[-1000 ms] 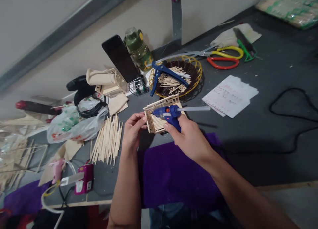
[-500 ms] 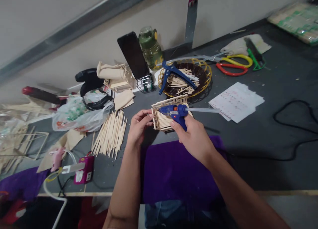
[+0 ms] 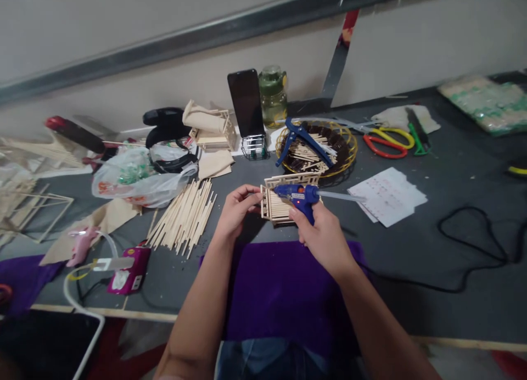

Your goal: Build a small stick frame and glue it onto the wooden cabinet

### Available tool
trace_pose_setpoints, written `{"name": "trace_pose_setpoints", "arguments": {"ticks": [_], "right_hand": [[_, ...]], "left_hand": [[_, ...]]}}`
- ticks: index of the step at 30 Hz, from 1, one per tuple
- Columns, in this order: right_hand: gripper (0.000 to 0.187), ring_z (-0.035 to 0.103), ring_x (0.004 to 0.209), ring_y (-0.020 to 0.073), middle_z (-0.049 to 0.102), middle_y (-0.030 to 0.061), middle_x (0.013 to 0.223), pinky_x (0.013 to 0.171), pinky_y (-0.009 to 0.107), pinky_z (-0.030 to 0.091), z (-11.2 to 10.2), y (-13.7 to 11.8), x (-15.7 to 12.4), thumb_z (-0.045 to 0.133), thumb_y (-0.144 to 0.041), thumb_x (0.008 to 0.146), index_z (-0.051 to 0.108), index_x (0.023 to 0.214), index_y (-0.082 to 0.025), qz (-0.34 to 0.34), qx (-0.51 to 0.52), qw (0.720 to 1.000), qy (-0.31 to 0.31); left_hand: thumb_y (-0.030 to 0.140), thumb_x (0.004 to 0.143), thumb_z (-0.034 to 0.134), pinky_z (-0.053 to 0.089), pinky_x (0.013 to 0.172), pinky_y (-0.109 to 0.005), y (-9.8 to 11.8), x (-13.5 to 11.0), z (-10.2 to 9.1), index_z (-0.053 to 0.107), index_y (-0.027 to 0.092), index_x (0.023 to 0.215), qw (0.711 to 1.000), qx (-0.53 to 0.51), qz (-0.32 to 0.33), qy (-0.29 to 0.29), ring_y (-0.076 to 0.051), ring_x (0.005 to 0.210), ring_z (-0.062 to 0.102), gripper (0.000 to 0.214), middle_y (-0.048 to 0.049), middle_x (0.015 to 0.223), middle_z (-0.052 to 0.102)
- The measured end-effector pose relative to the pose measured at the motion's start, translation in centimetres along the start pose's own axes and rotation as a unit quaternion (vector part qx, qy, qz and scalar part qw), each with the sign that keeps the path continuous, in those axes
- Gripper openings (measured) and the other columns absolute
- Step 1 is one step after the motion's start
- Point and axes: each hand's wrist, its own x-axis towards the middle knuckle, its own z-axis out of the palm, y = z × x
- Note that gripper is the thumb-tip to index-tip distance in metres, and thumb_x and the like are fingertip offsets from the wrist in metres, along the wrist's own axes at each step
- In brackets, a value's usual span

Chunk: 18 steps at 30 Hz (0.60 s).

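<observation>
A small model made of wooden sticks (image 3: 280, 208), with a slatted floor and low railings, sits on the dark table in front of me. My left hand (image 3: 240, 207) pinches its left railing between thumb and fingers. In my right hand (image 3: 323, 232) is a blue glue gun (image 3: 304, 197), its nozzle pointing left over the model near the left railing. A small red light glows on the gun, and a clear glue stick (image 3: 343, 196) juts from its back. Just left of my left hand lies a loose pile of wooden sticks (image 3: 183, 215).
Behind the model stands a wicker basket (image 3: 352, 149) of short sticks with a blue cutter (image 3: 308, 141) across it. A phone (image 3: 246, 105), a green bottle (image 3: 273, 100), scissors (image 3: 387, 144) and papers (image 3: 389, 196) lie around. A black cord (image 3: 428, 288) runs right; a purple cloth (image 3: 288, 292) lies at the front.
The view has shifted and levelled slightly. The glue gun nozzle has drawn a little away from the model's left railing. Both hands keep their holds.
</observation>
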Motion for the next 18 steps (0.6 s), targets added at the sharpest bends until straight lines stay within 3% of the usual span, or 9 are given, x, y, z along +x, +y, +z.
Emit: {"name": "trace_pose_setpoints", "arguments": {"ticks": [18], "right_hand": [[0.043,0.062,0.056,0.0208,0.066,0.004,0.062,0.053,0.03,0.046,0.47,0.22,-0.24,0.051,-0.049,0.087,0.063,0.111,-0.016,0.001,-0.018,1.0,0.011]], "left_hand": [[0.031,0.064,0.078,0.048,0.05,-0.021,0.08,-0.19,-0.73,0.068,0.015,0.079,1.0,-0.022,-0.016,0.004,-0.01,0.06,0.057,0.024,-0.0014,0.072,0.065]]}}
